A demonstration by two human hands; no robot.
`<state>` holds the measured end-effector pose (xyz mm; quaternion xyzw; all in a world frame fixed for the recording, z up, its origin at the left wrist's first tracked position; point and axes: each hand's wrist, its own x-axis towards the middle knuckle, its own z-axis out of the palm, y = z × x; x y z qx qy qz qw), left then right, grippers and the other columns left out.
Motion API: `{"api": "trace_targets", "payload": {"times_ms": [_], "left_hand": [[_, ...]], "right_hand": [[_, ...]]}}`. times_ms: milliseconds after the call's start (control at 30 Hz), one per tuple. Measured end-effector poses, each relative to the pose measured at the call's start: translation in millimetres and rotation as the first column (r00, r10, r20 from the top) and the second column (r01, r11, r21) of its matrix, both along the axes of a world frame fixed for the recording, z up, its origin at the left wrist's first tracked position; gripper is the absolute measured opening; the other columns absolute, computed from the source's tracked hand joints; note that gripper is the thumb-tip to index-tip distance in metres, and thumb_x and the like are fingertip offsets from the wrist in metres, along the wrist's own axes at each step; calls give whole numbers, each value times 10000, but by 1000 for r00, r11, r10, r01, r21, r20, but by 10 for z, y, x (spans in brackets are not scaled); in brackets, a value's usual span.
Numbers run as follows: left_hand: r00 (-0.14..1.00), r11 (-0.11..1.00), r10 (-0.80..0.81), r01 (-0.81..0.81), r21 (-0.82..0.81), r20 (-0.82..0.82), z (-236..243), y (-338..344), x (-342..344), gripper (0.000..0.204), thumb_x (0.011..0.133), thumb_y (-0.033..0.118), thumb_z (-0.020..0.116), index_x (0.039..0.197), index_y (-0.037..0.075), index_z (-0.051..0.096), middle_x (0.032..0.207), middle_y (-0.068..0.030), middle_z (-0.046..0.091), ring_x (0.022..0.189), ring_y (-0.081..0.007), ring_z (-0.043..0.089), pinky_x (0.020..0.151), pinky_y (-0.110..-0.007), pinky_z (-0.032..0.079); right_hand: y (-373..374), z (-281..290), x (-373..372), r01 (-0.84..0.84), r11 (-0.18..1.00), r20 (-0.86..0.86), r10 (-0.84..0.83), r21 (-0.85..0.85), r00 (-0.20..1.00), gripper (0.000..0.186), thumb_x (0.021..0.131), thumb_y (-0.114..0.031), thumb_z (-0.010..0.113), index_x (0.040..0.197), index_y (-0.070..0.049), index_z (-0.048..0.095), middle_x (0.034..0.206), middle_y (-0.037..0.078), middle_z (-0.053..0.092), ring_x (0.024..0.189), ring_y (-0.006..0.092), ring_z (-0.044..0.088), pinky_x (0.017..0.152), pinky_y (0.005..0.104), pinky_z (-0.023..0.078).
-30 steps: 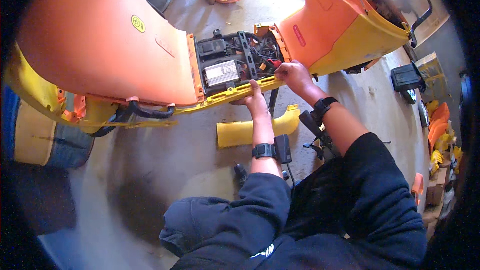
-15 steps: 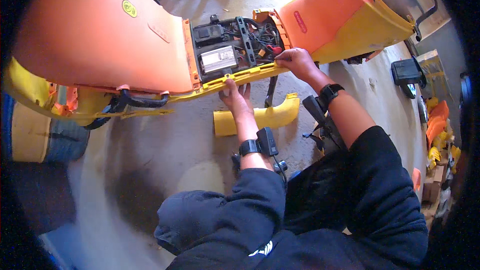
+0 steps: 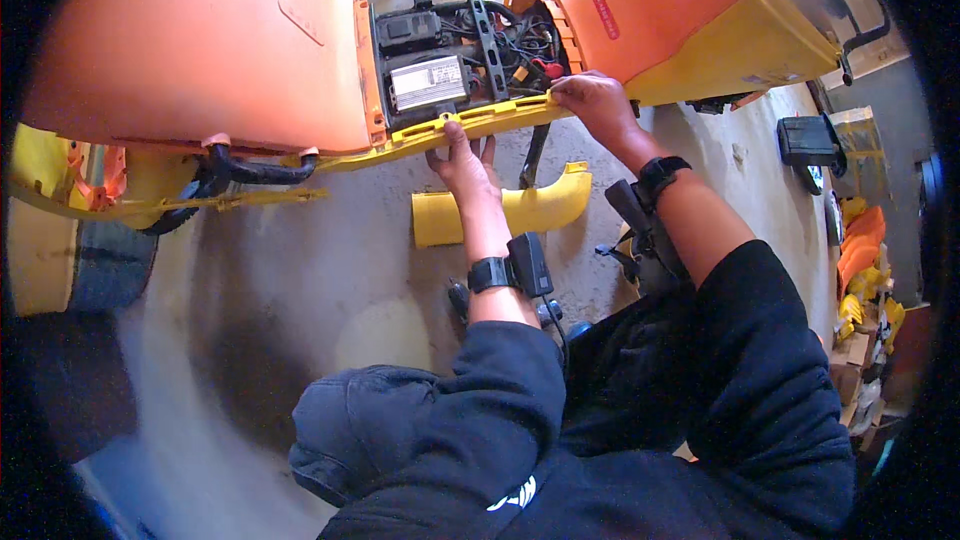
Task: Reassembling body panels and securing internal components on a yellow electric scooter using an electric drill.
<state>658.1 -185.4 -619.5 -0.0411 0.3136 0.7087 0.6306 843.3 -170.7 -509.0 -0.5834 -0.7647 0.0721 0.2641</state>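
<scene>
An orange and yellow scooter body (image 3: 240, 60) stretches across the upper part of the view. Its floor bay lies uncovered, showing a silver finned controller box (image 3: 430, 82), a black box (image 3: 408, 30) and a tangle of wires (image 3: 525, 40). Along the bay's near edge runs a yellow trim strip (image 3: 410, 141). My left hand (image 3: 468, 168) grips this strip from below, thumb at its top edge and fingers underneath. Farther right, my right hand (image 3: 595, 108) pinches the strip's top edge near the bay's corner; its fingertips are partly hidden.
A loose yellow curved panel (image 3: 500, 215) lies on the floor beneath the strip. Black crash bars (image 3: 262, 170) stick out at the left. To the right are a black case (image 3: 808, 142), a cardboard box (image 3: 860, 145) and a heap of orange and yellow parts (image 3: 862, 260).
The scooter and both my hands appear slightly higher and farther left as the view shifts. Both hands stay at the same places on the yellow strip.
</scene>
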Motion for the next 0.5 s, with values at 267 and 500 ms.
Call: {"api": "trace_targets", "payload": {"times_ms": [267, 500], "left_hand": [[1000, 999, -22, 22, -43, 7, 93, -1, 1, 1070, 813, 310, 785, 1518, 176, -9, 1439, -137, 365, 1245, -332, 485, 1021, -583, 428], [998, 999, -50, 49, -24, -28, -81, -4, 5, 1069, 745, 468, 799, 1504, 255, 77, 1409, -123, 389, 1210, -367, 487, 953, -559, 467]], "right_hand": [[12, -29, 6, 12, 992, 72, -21, 127, 997, 134, 834, -213, 664, 874, -96, 716, 842, 100, 702, 814, 291, 659, 746, 382, 530], [-10, 13, -95, 100, 994, 208, -107, 43, 972, 200, 843, -274, 658, 885, -85, 710, 829, 137, 687, 822, 314, 658, 749, 422, 521]]}}
